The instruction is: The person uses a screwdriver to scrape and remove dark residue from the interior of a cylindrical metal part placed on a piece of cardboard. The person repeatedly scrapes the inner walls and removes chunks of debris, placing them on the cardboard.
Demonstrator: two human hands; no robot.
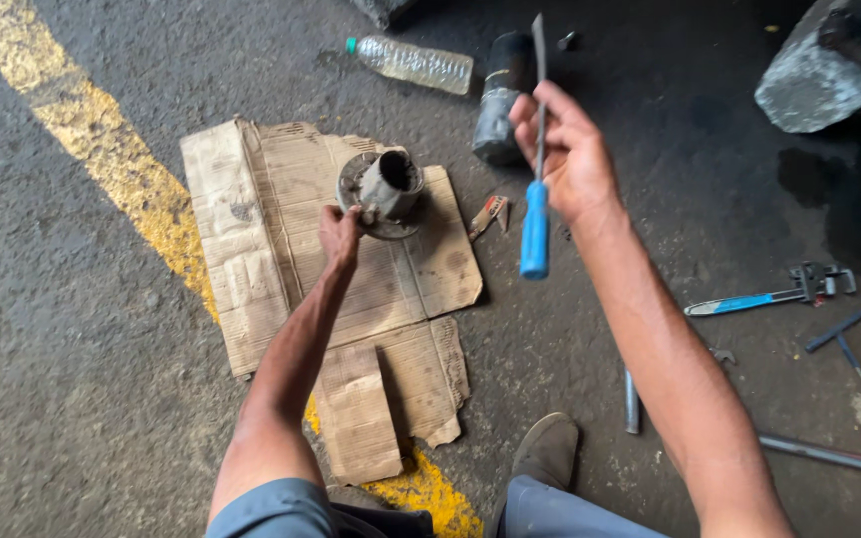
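Two hands at work, one item each. The left hand (pixel 339 231) grips the rim of a grimy grey metal hub with a wide round flange and a short hollow sleeve (pixel 383 189); fingers clenched on the flange edge, tipping the part so the sleeve's open bore faces up and toward the camera. The hub rests on a torn sheet of brown corrugated cardboard (pixel 281 259) spread on the dark asphalt floor (pixel 82 399), beside a worn yellow painted line (pixel 102 149).

The right hand (pixel 565 149) is raised well above the floor, fingers closed around the shank of a long flat steel file with a blue plastic handle (pixel 536 194); handle hangs downward, tip points up. The file is apart from the hub, not touching it.

Progress, as a judgement: the hub is off whatever it belonged to and positioned on the cardboard; the tool is in hand but not applied. No fresh bright metal is visible on the hub, so any cleaning or dressing appears to be ahead.

Hub condition: coated in grey dirt and grease, flange dull and rust-toned, bore dark inside; finer detail too small to tell.

Nearby: a clear plastic bottle with a green cap (pixel 413 62) lying on its side, a dark cylindrical part (pixel 500 100), a blue-handled pipe wrench (pixel 769 291) to the right.
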